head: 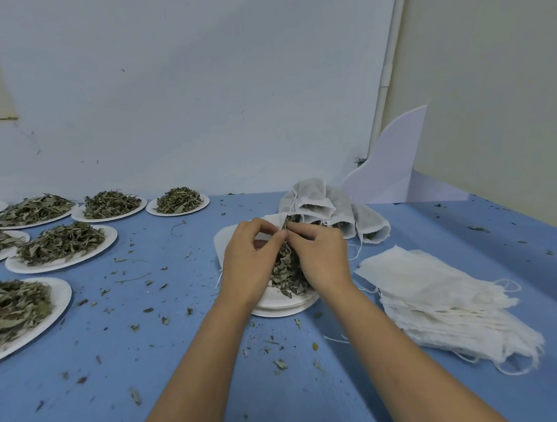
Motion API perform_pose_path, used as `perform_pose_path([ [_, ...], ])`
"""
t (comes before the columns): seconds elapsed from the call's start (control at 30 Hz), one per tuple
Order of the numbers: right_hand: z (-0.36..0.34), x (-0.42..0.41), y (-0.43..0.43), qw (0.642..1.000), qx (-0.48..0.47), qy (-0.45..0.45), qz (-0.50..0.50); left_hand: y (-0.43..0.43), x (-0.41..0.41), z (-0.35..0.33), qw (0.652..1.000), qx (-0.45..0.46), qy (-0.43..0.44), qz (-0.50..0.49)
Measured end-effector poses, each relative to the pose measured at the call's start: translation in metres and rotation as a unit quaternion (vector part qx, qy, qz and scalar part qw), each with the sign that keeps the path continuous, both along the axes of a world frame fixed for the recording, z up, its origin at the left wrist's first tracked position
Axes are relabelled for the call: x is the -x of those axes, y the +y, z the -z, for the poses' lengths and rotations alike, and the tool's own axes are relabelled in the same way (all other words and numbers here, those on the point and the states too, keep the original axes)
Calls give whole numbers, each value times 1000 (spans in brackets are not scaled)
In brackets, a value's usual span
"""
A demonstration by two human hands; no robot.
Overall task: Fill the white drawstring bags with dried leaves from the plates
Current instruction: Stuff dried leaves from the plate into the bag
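Over a white paper plate (281,306) in the middle of the blue table, my left hand (250,253) pinches the rim of a white drawstring bag (273,220) held just above it. My right hand (320,253) grips a bunch of dried leaves (288,274) at the bag's mouth; the bunch hangs down between both hands onto the plate. The bag is mostly hidden behind my fingers. A stack of flat unfilled bags (450,302) lies to the right. Several filled bags (331,208) lean together behind the plate.
Several paper plates heaped with dried leaves stand at the left, such as one (61,247) and another at the back (178,201). Leaf crumbs litter the blue table (181,342). A white curved board (393,164) stands at the back right by the wall.
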State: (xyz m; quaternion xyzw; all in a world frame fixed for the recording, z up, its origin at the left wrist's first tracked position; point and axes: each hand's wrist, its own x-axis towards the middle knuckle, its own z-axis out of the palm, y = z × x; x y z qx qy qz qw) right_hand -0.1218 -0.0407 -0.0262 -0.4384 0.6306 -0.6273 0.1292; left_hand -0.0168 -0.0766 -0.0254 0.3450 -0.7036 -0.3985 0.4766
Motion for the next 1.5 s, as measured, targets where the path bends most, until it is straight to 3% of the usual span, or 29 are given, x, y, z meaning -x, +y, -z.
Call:
perform_pose_path([
  [0.17, -3, -1, 3, 992, -13, -119, -42, -3, -2, 2, 999, -17, 28, -13],
  [0.3, -9, -4, 5, 966, -23, -238, -101, -4, -3, 2, 999, -11, 30, -30],
  [0.37, -11, -5, 6, 959, -24, -256, -117, -4, -3, 2, 999, -7, 18, -40],
  [0.67, -13, -13, 2, 965, -52, -219, -137, -7, -4, 1, 994, -10, 30, -102],
  [0.8, -11, -16, 0, 991, -59, -85, -87, -6, -4, 1, 994, -17, 42, -103],
  [1.0, -9, -15, 3, 1000, -9, -5, -18, -2, -3, -3, 996, -23, 62, -55],
  [1.13, -12, -16, 6, 999, -26, 10, -18, -2, -3, -6, 997, -35, 72, -19],
  [1.3, -17, -21, 11, 996, -23, -53, -61, -4, -3, -4, 998, -14, 54, -43],
  [1.5, -14, -25, 14, 997, -24, 25, -66, -7, -3, -3, 997, -17, 56, -55],
])
